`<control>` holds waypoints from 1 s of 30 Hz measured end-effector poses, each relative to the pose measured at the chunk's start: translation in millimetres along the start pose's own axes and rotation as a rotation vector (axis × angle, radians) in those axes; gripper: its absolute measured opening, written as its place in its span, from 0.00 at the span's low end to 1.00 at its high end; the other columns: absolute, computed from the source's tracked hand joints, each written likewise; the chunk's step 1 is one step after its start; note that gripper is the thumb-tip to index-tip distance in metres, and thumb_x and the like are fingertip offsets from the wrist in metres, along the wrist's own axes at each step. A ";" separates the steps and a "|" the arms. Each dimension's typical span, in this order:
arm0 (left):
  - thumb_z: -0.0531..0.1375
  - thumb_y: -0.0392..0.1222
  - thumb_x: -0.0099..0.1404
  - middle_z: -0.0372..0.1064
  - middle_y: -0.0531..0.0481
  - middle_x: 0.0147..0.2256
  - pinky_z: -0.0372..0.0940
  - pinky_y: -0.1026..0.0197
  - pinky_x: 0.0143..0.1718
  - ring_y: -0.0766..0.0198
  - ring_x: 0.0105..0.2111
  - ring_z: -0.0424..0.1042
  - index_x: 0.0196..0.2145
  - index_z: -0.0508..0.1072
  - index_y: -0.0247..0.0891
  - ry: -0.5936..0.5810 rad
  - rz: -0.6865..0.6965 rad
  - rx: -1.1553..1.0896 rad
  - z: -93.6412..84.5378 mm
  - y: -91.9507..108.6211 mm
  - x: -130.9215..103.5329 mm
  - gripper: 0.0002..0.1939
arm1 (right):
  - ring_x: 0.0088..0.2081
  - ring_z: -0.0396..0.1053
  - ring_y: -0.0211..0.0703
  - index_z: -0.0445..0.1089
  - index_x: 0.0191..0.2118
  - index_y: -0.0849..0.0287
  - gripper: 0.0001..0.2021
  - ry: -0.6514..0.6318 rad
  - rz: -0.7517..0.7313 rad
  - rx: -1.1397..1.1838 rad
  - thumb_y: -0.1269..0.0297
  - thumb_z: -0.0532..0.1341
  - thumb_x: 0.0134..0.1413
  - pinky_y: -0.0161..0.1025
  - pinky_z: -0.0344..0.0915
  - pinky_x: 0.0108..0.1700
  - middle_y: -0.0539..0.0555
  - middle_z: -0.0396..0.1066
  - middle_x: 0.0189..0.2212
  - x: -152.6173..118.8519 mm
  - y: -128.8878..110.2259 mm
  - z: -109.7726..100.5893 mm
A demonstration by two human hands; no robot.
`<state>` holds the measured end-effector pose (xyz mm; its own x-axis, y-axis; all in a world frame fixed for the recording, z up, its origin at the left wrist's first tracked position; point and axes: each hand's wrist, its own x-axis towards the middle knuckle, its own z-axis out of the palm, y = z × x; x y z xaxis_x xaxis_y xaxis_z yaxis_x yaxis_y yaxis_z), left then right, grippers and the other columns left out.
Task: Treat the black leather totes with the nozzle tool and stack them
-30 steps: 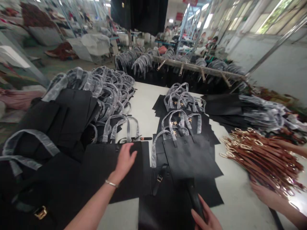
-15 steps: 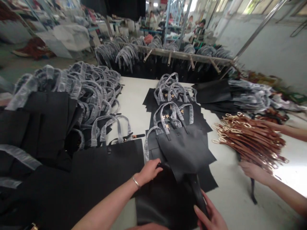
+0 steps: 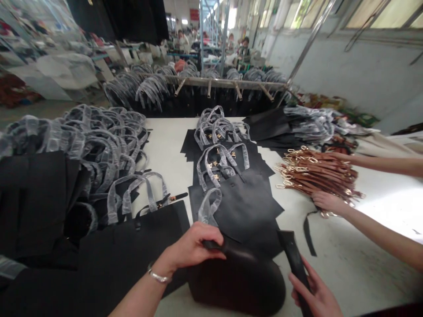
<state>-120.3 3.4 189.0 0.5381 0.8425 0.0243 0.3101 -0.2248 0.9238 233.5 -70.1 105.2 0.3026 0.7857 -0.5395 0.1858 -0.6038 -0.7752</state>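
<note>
A black leather-like bag (image 3: 238, 279) bulges up at the table's front edge. My left hand (image 3: 198, 246) is closed on its upper edge, thumb below and fingers above. My right hand (image 3: 315, 288) is wrapped round a long black strip-like piece (image 3: 295, 259) with a flat squared end; its exact kind I cannot make out. The strip stands to the right of the bag and looks apart from it. Just beyond my hands lies a stack of black bags (image 3: 246, 207), their handles (image 3: 209, 204) wrapped in clear plastic, with small gold clasps.
On the left is a large pile of black bags with wrapped handles (image 3: 99, 145). At right, another person's hands (image 3: 330, 203) hold a bundle of brown straps (image 3: 325, 174) with gold hooks. A metal rack (image 3: 224, 82) hung with bags stands behind the white table (image 3: 165, 145).
My left hand has lifted the bag's edge, so the bag now bulges. My right hand has moved right, with the black strip swung clear of the bag. The view has shifted right.
</note>
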 end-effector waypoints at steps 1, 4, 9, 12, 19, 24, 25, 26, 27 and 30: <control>0.63 0.54 0.61 0.71 0.52 0.28 0.62 0.63 0.36 0.64 0.30 0.69 0.30 0.75 0.40 -0.048 0.025 -0.005 4.4 5.3 14.1 0.14 | 0.20 0.67 0.45 0.49 0.67 0.59 0.55 0.021 0.006 0.006 0.40 0.69 0.35 0.39 0.64 0.23 0.44 0.67 0.16 -2.1 -3.6 -5.9; 0.61 0.54 0.64 0.73 0.52 0.33 0.63 0.65 0.38 0.64 0.33 0.72 0.38 0.76 0.41 -0.170 0.069 0.039 23.5 10.0 57.6 0.14 | 0.20 0.69 0.47 0.50 0.67 0.61 0.57 0.108 0.010 0.023 0.40 0.70 0.32 0.40 0.66 0.23 0.46 0.70 0.18 -9.5 -13.0 -25.0; 0.61 0.46 0.65 0.73 0.51 0.37 0.64 0.62 0.42 0.58 0.40 0.73 0.47 0.71 0.44 -0.206 -0.115 0.500 80.4 -38.0 114.9 0.13 | 0.18 0.68 0.46 0.48 0.67 0.54 0.54 0.212 0.023 -0.002 0.40 0.69 0.36 0.39 0.64 0.19 0.45 0.68 0.16 -14.9 -8.5 -51.5; 0.60 0.35 0.62 0.71 0.44 0.41 0.65 0.58 0.43 0.55 0.41 0.72 0.43 0.73 0.38 -0.232 -0.282 0.693 113.6 -75.8 126.2 0.10 | 0.19 0.69 0.47 0.49 0.67 0.54 0.52 0.224 0.019 -0.004 0.42 0.69 0.38 0.38 0.63 0.19 0.44 0.67 0.16 -11.5 0.7 -53.9; 0.58 0.38 0.63 0.63 0.38 0.48 0.59 0.48 0.53 0.48 0.51 0.62 0.44 0.70 0.34 -0.068 -0.270 0.784 150.2 -92.1 129.9 0.12 | 0.17 0.65 0.39 0.50 0.66 0.59 0.49 -0.042 0.073 0.081 0.47 0.69 0.41 0.36 0.62 0.18 0.45 0.70 0.22 6.8 9.2 -13.4; 0.55 0.39 0.68 0.59 0.43 0.60 0.53 0.51 0.60 0.53 0.59 0.57 0.57 0.63 0.40 -0.064 -0.006 0.726 184.1 -108.7 119.1 0.20 | 0.16 0.66 0.36 0.50 0.65 0.58 0.42 -0.143 0.132 0.133 0.52 0.67 0.46 0.32 0.62 0.16 0.46 0.70 0.24 41.0 3.8 9.3; 0.53 0.39 0.69 0.57 0.44 0.62 0.50 0.51 0.62 0.54 0.62 0.54 0.59 0.62 0.40 -0.062 0.029 0.733 189.3 -114.0 115.4 0.21 | 0.16 0.66 0.36 0.52 0.64 0.57 0.40 -0.148 0.139 0.148 0.52 0.66 0.48 0.32 0.62 0.16 0.45 0.70 0.23 49.6 -0.5 9.8; 0.52 0.39 0.69 0.55 0.44 0.63 0.48 0.51 0.63 0.54 0.63 0.52 0.60 0.61 0.41 -0.056 0.052 0.743 193.2 -118.8 112.0 0.22 | 0.16 0.66 0.35 0.54 0.62 0.57 0.37 -0.157 0.142 0.164 0.53 0.66 0.49 0.31 0.62 0.16 0.44 0.69 0.23 58.2 -5.6 9.1; 0.50 0.38 0.70 0.53 0.44 0.64 0.47 0.51 0.64 0.54 0.64 0.51 0.61 0.60 0.41 -0.049 0.065 0.753 195.7 -122.7 109.2 0.23 | 0.16 0.66 0.35 0.56 0.59 0.56 0.33 -0.171 0.143 0.179 0.53 0.66 0.49 0.31 0.62 0.15 0.44 0.68 0.22 66.6 -11.2 7.2; 0.49 0.39 0.71 0.52 0.43 0.65 0.46 0.51 0.65 0.54 0.65 0.50 0.62 0.59 0.40 -0.055 0.084 0.776 196.6 -127.0 106.2 0.23 | 0.16 0.66 0.34 0.64 0.48 0.57 0.21 -0.224 0.161 0.202 0.54 0.65 0.51 0.30 0.62 0.15 0.45 0.69 0.22 85.9 -27.2 -2.1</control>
<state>51.5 25.2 -0.8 0.6155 0.7869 0.0444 0.7153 -0.5814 0.3876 256.4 13.5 80.6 0.0961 0.7062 -0.7014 -0.0438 -0.7010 -0.7118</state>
